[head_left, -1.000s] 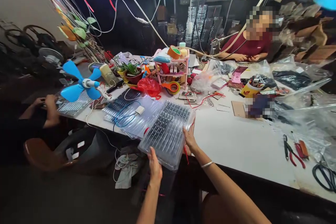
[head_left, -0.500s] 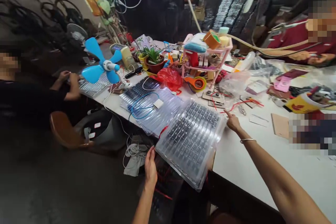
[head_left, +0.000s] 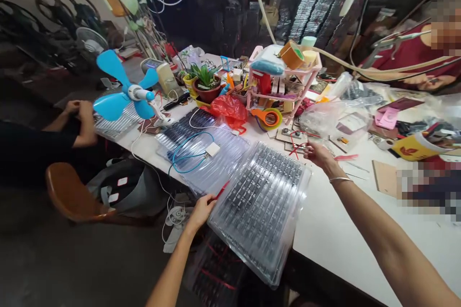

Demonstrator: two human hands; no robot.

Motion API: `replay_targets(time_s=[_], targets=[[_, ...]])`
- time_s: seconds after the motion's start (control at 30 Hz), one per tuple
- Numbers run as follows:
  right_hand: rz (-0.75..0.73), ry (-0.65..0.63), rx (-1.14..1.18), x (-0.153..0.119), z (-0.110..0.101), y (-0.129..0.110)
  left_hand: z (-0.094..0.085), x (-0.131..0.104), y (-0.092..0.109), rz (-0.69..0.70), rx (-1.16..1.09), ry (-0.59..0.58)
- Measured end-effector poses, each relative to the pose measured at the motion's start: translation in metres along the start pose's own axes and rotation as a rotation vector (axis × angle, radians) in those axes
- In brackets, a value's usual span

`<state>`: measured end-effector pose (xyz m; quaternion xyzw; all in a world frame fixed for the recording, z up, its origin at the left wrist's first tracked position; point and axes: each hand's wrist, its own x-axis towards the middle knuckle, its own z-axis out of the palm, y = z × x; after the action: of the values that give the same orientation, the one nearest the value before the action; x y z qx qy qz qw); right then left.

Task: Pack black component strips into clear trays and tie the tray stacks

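A stack of clear plastic trays, with rows of small dark parts inside, lies tilted over the table's front edge. At its left edge my left hand is closed, with its fingers pinched on a red ribbon that runs along the tray's side. Past the tray's right far corner, my right hand is closed over a red string, which shows on both sides of the fingers. The fingertips are partly hidden.
Left of the trays lie more clear trays with a blue cable. A blue-bladed fan, potted plant, pink rack and orange-handled scissors stand behind. People sit at left and far right. A yellow cup is at right.
My left hand has moved up the tray's left edge and closed on the red ribbon. My right hand, pointing before, has closed over the red string, whose right end has shifted.
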<state>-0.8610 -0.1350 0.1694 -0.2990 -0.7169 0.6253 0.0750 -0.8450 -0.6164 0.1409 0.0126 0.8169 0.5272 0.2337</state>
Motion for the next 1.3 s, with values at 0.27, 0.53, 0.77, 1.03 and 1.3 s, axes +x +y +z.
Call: replay_targets(time_s=[0.27, 0.53, 0.77, 1.03, 1.3], targets=[[-0.002, -0.387, 0.092, -0.028, 0.005, -0.058, -0.035, -0.068, 0.005, -0.13, -0.681, 0.042], [-0.051, -0.577, -0.536, -0.105, 0.035, -0.084, -0.064, -0.18, 0.075, -0.19, -0.635, -0.116], [-0.089, -0.505, -0.658, -0.169, 0.06, -0.08, 0.008, -0.116, 0.199, 0.194, -0.262, -0.248], [0.025, -0.418, -0.352, -0.218, 0.026, -0.09, 0.088, -0.077, 0.258, 0.571, 0.676, -0.31], [-0.387, -0.159, -0.855, -0.212, -0.011, -0.103, 0.162, -0.003, 0.239, 0.815, 0.52, -0.264]])
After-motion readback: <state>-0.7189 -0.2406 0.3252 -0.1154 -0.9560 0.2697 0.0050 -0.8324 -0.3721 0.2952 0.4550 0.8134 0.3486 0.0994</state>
